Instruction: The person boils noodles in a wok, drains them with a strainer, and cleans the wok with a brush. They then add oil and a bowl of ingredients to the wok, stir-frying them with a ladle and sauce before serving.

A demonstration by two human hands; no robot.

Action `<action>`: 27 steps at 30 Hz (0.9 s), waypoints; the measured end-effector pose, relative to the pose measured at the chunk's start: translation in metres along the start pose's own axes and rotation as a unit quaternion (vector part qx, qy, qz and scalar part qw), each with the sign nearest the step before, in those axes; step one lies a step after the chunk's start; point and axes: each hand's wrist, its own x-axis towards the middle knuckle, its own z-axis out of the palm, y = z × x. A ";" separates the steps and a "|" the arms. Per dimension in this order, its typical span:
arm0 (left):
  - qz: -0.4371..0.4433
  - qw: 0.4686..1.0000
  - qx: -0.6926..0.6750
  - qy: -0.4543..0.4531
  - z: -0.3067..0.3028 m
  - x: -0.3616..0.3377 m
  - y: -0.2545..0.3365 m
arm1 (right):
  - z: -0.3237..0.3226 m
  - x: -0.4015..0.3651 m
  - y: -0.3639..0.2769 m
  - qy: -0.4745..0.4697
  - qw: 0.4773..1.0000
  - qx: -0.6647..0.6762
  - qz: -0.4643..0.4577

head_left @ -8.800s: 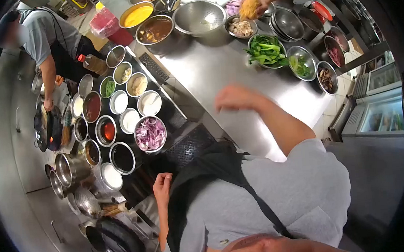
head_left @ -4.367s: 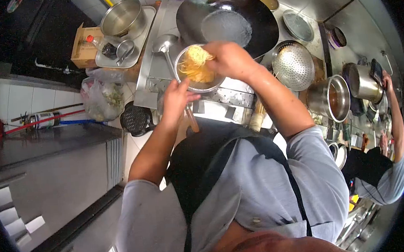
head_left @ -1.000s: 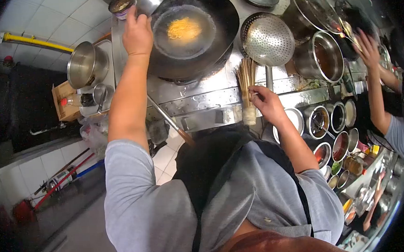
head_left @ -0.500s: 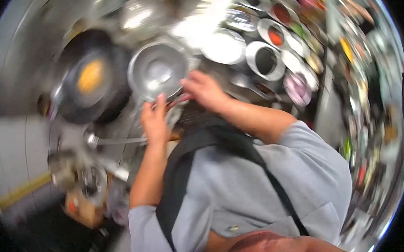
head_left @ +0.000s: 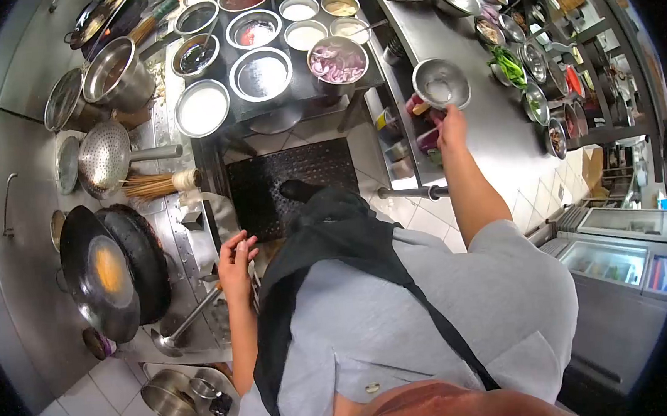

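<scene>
Left hand (head_left: 237,263): empty, fingers loosely bent, beside torso | Right hand (head_left: 452,128): extended forward, fingers closed in grip

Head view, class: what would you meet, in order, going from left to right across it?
Wok with yellow food, ladle, left hand, sliced purple onions, steel bowl held in the right hand, leafy greens.

The steel worktop (head_left: 491,139) is showing a smooth, satiny metal finish out to its long edge, while the bowl (head_left: 441,84) above that edge is gleaming in polished metal. The wok (head_left: 95,279) is shining dark and glossy, and the perforated skimmer (head_left: 104,156) is glinting silvery. The bundled brush (head_left: 158,184) is looking rough and woody, the apron (head_left: 328,247) matt black cloth.
</scene>
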 end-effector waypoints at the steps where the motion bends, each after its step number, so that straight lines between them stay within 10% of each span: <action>1: -0.016 1.000 -0.008 0.018 -0.002 -0.004 -0.005 | -0.009 0.002 -0.004 -0.054 0.998 -0.009 -0.020; 3: -0.014 1.000 0.004 0.025 0.004 -0.009 -0.003 | 0.009 -0.007 -0.007 -0.004 0.979 -0.202 -0.019; 6: 0.022 0.998 0.025 0.052 0.003 -0.019 -0.010 | 0.064 -0.030 0.023 -0.330 0.901 -0.264 -0.094; 7: 0.040 0.997 0.012 0.070 0.004 -0.022 -0.017 | 0.103 -0.059 0.023 -0.327 0.915 -0.223 0.079; 11: 0.071 0.985 0.066 0.143 -0.001 -0.070 -0.009 | 0.205 -0.149 0.083 -0.571 0.743 -0.343 -0.066; 15: 0.025 0.972 0.026 0.234 -0.016 -0.122 -0.052 | 0.317 -0.253 0.109 -0.655 0.520 -0.254 -0.486; 19: -0.024 0.934 0.016 0.355 -0.005 -0.184 -0.070 | 0.381 -0.309 0.193 -0.698 0.299 -0.123 -0.639; 21: -0.081 0.908 -0.038 0.410 0.001 -0.206 -0.086 | 0.390 -0.323 0.226 -0.789 0.039 -0.174 -0.588; 24: -0.032 0.891 -0.097 0.443 0.014 -0.225 -0.113 | 0.398 -0.341 0.254 -0.787 0.079 -0.239 -0.564; 27: -0.038 0.877 -0.140 0.458 0.021 -0.230 -0.118 | 0.398 -0.343 0.236 -0.809 -0.010 -0.161 -0.565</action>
